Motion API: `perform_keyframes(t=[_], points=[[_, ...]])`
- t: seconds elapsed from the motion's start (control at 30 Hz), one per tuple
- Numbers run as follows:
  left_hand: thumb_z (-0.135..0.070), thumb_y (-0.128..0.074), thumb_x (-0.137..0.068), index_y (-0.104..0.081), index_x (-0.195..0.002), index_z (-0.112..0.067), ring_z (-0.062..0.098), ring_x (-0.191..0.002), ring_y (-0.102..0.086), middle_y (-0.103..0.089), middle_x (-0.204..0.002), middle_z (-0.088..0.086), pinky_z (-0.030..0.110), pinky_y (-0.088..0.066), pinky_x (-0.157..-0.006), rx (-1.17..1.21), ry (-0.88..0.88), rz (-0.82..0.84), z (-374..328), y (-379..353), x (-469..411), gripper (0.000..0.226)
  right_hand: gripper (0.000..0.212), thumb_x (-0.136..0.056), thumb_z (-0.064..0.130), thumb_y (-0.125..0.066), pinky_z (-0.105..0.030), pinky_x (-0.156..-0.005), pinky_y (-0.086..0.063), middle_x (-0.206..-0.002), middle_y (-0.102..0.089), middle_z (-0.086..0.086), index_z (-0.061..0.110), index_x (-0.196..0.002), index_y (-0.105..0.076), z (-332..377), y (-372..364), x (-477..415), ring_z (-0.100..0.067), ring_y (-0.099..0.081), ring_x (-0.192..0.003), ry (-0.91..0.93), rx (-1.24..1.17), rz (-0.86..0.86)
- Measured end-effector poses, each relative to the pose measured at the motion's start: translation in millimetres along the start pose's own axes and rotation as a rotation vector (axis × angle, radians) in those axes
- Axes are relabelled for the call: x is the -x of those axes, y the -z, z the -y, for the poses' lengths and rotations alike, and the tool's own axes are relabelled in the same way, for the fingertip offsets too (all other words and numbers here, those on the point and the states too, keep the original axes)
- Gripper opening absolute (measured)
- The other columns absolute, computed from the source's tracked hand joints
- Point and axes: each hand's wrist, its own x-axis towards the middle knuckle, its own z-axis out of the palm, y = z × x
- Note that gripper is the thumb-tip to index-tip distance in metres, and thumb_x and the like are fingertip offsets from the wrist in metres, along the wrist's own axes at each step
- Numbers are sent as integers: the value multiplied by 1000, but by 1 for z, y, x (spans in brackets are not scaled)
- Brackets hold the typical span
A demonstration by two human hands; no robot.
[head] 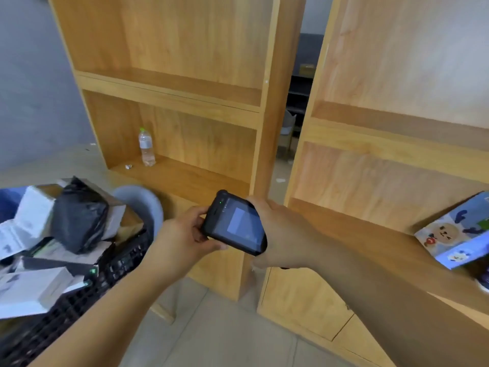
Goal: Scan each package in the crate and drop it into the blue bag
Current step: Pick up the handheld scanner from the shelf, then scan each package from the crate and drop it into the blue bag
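Both hands hold handheld scanner [235, 223], screen up. R hand [275, 234] has fingers wrapped round its right end; L hand [182, 234] pinches left edge w/ thumb + fingers. To the left, black crate [124, 263] piled w/ pkgs: white boxes [29, 290], black-wrapped pkg [79, 215]. Blue bag [7, 203] is just behind crate at frame edge. Further back, water bottle [146, 148] stands upright on wooden shelf [185, 178].

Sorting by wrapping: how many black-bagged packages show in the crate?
1: the black-wrapped package lies atop the white boxes in the crate; more may be buried underneath.
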Motion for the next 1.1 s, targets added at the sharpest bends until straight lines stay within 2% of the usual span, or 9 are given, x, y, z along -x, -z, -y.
perform_keyframes(t=[0.07, 0.2, 0.33, 0.47, 0.57, 0.67, 0.87, 1.0, 1.1], points=[[-18, -85, -67, -56, -118, -31, 0, -71, -65, -70, -86, -12, 20, -54, -69, -24, 39, -28, 17, 25, 26, 60, 100, -54, 45, -78, -27, -55, -42, -104, -45, 6, 33, -133, -17, 34, -19, -7, -14, -50, -80, 17, -9, 13], [-28, -81, -72, -56, -121, -32, 5, -73, -65, -69, -92, -11, 30, -55, -75, -117, 150, -39, 64, 84, 86, 55, 86, -50, 44, -74, -35, -59, -49, -98, -47, 7, 27, -122, -29, 112, -60, -21, -14, -51, -75, 28, -21, 64], [-54, -68, -77, -53, -121, -36, 1, -78, -58, -62, -95, -19, 20, -45, -69, -379, 309, 49, 127, 147, 155, 50, 79, -49, 43, -74, -36, -61, -51, -91, -50, 6, 25, -114, -33, 193, -104, -29, -17, -54, -73, 26, 7, 175], [-56, -65, -79, -56, -119, -33, 11, -89, -60, -64, -100, -14, 28, -50, -78, -616, 512, 216, 191, 206, 229, 47, 67, -49, 42, -75, -35, -57, -48, -82, -48, 6, 24, -98, -34, 260, -143, -31, -15, -53, -67, 10, 13, 259], [-56, -63, -81, -56, -120, -36, 7, -84, -55, -58, -95, -15, 21, -44, -71, -684, 592, 256, 227, 239, 273, 44, 68, -51, 44, -78, -36, -61, -52, -85, -51, 5, 24, -100, -36, 294, -166, -35, -16, -54, -71, -15, 9, 314], [-57, -60, -83, -54, -124, -32, 10, -92, -58, -61, -105, -10, 24, -48, -81, -711, 684, 273, 257, 265, 302, 48, 67, -52, 42, -79, -37, -65, -52, -85, -50, 4, 21, -100, -36, 317, -184, -44, -18, -55, -74, -56, 33, 384], [-57, -58, -85, -52, -124, -31, 8, -93, -56, -61, -108, -9, 20, -40, -74, -712, 759, 310, 308, 300, 305, 47, 70, -53, 41, -79, -37, -67, -52, -88, -51, 2, 18, -104, -36, 332, -224, -84, -20, -56, -79, -175, 27, 467], [-56, -58, -86, -52, -123, -32, 7, -92, -56, -60, -103, -11, 19, -43, -80, -694, 782, 319, 342, 324, 267, 44, 63, -53, 40, -78, -36, -65, -51, -90, -54, 0, 20, -99, -40, 329, -254, -129, -18, -57, -77, -230, -54, 472], [-55, -58, -87, -52, -125, -31, 7, -93, -56, -61, -110, -9, 19, -44, -82, -710, 780, 344, 368, 345, 226, 45, 58, -53, 41, -76, -35, -61, -50, -86, -52, 2, 21, -92, -39, 328, -270, -170, -16, -56, -73, -268, -98, 430]])
